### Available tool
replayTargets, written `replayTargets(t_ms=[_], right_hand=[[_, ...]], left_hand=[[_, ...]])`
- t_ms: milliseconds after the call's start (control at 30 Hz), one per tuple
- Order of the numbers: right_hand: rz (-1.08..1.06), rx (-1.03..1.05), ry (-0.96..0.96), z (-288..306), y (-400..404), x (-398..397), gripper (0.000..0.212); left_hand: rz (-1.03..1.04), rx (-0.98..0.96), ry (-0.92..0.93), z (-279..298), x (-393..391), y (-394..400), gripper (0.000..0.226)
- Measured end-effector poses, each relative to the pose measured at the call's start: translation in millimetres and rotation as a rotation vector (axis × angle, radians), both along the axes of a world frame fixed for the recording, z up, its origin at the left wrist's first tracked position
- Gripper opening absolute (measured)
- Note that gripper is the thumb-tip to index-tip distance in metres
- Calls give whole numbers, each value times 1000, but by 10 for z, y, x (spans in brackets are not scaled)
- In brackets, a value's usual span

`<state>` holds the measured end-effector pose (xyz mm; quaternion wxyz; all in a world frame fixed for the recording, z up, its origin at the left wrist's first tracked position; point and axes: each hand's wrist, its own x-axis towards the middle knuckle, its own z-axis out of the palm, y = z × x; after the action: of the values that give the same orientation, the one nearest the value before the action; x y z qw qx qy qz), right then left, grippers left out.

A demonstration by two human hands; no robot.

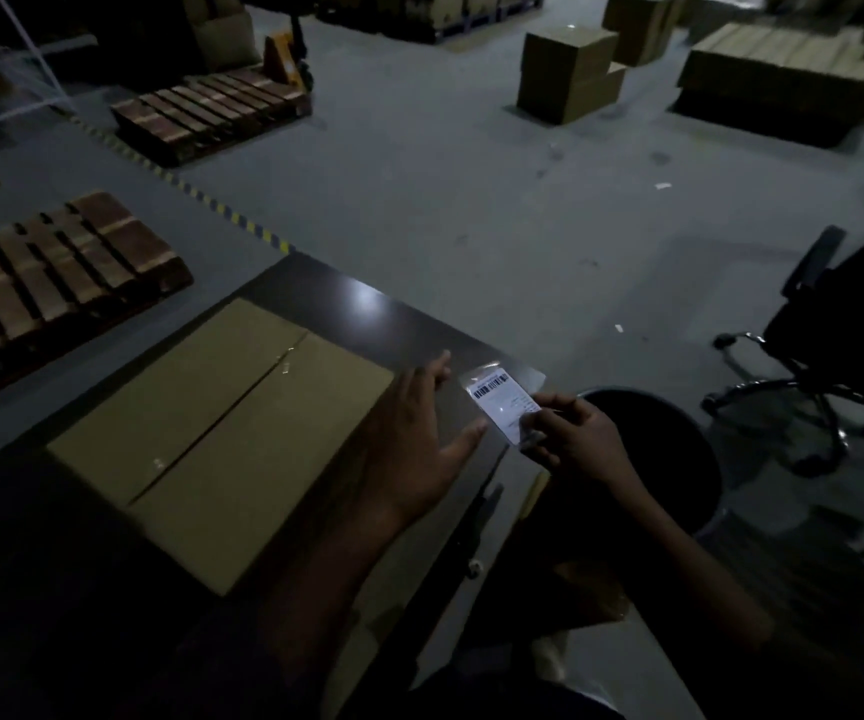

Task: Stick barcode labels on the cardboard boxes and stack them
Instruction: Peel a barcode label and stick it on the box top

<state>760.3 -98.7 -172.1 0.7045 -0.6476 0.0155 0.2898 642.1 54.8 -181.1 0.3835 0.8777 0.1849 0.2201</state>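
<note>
At the desk's (310, 288) right edge, right hand (570, 433) pinches the barcode label (505, 405); left hand (414, 433), fingers released, lies beside the cardboard box (212, 433); a dark bin (679, 444) stands below.

A single wide-angle camera worn on the person's head looks forward and down, close over the dark table (347, 304) at the lower left of the view. Beyond the table's far edge it takes in the grey floor (471, 200), which runs back into a dim room.

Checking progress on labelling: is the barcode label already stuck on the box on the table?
No, the label is pinched in the right hand, off beside the box, whose top is bare.
</note>
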Motion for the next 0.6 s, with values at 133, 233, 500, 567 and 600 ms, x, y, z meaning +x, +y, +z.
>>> replayTargets(t_ms=[133,233,500,567,600], right_hand=[[-74,-140,-41,-341,-594,478,18],[-132,-286,-15,-718,-1057,826,14],[-52,-467,70,-1642,-1640,1475,28],[-30,-482,79,-1592,-1600,1517,24],[-8,-514,75,-1593,-1587,1527,28]], left_hand=[[-36,-97,73,-358,597,-577,86],[-53,-118,222,-735,973,-933,82],[-146,-113,419,-1241,1535,-1526,86],[-149,-115,441,-1281,1579,-1586,87],[-147,-115,451,-1291,1585,-1604,87]])
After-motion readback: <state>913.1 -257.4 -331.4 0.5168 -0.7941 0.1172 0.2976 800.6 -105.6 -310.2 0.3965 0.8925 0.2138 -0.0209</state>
